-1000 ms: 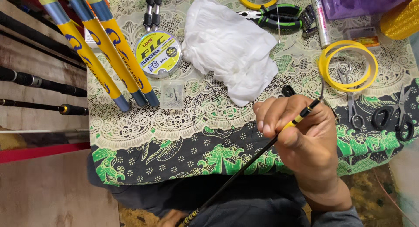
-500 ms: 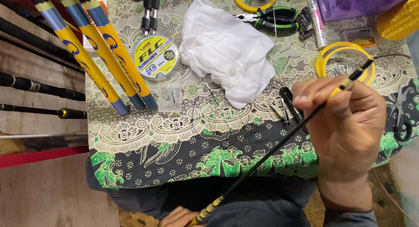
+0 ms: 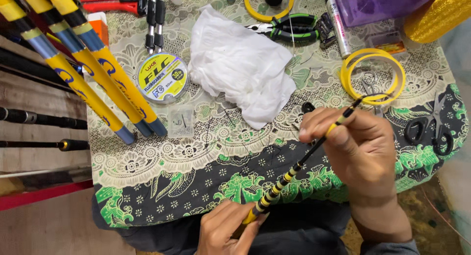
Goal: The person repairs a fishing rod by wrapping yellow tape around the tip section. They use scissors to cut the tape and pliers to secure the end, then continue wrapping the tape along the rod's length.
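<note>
We hold the thin black rod with yellow bands (image 3: 294,169) slanted above the patterned table (image 3: 147,166): our right hand (image 3: 360,147) pinches its tip for control, our left hand (image 3: 228,230) clasps the lower end, steadying it.

Slender black rod section (image 3: 314,149) with yellow bands — held aslant above the near edge of the patterned table, its banded butt low at near centre, its thin tip rising to the far right, ending over a yellow ring. The middle is hidden by fingers.
</note>
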